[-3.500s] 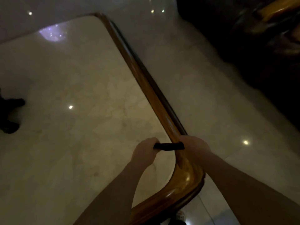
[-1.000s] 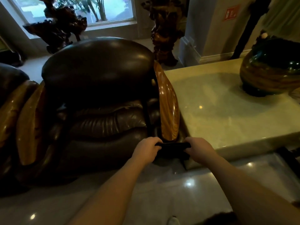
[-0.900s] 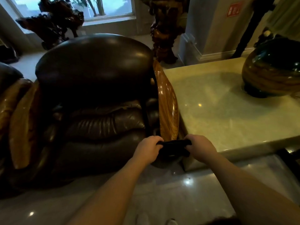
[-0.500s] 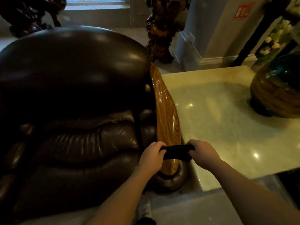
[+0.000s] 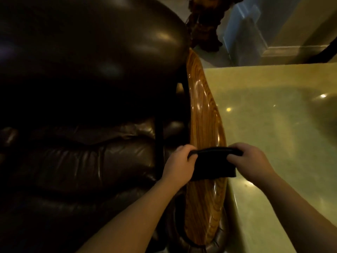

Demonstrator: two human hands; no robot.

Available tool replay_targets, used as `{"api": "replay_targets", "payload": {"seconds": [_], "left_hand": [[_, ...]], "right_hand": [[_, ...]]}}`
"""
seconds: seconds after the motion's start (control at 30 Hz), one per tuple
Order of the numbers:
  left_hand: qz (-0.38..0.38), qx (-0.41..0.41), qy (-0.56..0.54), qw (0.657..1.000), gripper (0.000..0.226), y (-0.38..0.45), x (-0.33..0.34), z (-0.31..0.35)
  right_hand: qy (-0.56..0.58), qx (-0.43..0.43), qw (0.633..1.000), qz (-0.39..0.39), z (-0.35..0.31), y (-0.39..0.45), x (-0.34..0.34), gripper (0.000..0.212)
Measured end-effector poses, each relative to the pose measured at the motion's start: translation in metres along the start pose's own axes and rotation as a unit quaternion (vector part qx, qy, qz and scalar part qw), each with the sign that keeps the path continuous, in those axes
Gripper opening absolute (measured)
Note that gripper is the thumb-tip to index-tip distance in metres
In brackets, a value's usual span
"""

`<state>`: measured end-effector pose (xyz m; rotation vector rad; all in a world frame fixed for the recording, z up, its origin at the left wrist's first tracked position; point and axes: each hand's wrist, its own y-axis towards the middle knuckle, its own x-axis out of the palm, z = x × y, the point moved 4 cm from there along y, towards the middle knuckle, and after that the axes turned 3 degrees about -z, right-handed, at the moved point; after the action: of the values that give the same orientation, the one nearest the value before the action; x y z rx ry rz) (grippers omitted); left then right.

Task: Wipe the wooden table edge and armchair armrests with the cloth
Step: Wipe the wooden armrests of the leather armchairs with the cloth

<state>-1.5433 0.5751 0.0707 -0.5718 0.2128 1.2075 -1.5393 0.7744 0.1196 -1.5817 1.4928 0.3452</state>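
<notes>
Armrest wipe in hand: cloth stretched across the wooden armrest of the dark leather armchair.

The armchair (image 5: pixel 82 115) fills the left of the view, with a pale stone counter (image 5: pixel 273 143) just beside it on the right. Between them runs the glossy wooden armrest (image 5: pixel 202 110). The black cloth (image 5: pixel 213 165) lies across the armrest's lower half, pulled taut. The left hand (image 5: pixel 179 164) is closed on its left end, the right hand (image 5: pixel 251 161) closed on its right end. This looks like the armrest step, partway along. Next, probably slide the cloth lengthwise, keeping both ends tight so it hugs the curved wood.
</notes>
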Motion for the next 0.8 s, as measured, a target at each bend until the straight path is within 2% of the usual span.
{"api": "replay_targets", "payload": {"seconds": [0.17, 0.33, 0.4, 0.47, 0.57, 0.6, 0.67, 0.8], "left_hand": [[0.133, 0.060, 0.083, 0.986, 0.020, 0.060, 0.004, 0.005], [0.189, 0.050, 0.102, 0.975, 0.027, 0.099, 0.004, 0.013], [0.212, 0.048, 0.149, 0.965, 0.035, 0.103, 0.007, 0.012], [0.234, 0.081, 0.222, 0.943, 0.042, 0.096, 0.015, 0.012], [0.193, 0.129, 0.297, 0.926, 0.049, 0.082, 0.037, 0.005], [0.164, 0.130, 0.309, 0.928, 0.052, 0.080, 0.045, -0.001], [0.123, 0.122, 0.310, 0.935, 0.055, 0.077, 0.054, -0.013], [0.130, 0.118, 0.287, 0.942, 0.054, 0.079, 0.055, -0.020]], "right_hand": [[0.025, -0.025, 0.999, 0.030, 0.003, 0.060, -0.001, 0.021], [0.035, -0.043, 0.997, 0.060, 0.006, 0.101, -0.001, 0.032], [0.020, -0.051, 0.996, 0.064, 0.008, 0.109, 0.004, 0.046], [-0.047, -0.079, 0.989, 0.114, 0.010, 0.108, 0.009, 0.054], [-0.139, -0.189, 0.945, 0.230, 0.007, 0.089, 0.022, 0.048], [-0.138, -0.224, 0.936, 0.232, 0.007, 0.083, 0.031, 0.046], [-0.128, -0.257, 0.939, 0.189, 0.010, 0.076, 0.053, 0.046], [-0.091, -0.240, 0.954, 0.154, 0.017, 0.079, 0.076, 0.051]]}}
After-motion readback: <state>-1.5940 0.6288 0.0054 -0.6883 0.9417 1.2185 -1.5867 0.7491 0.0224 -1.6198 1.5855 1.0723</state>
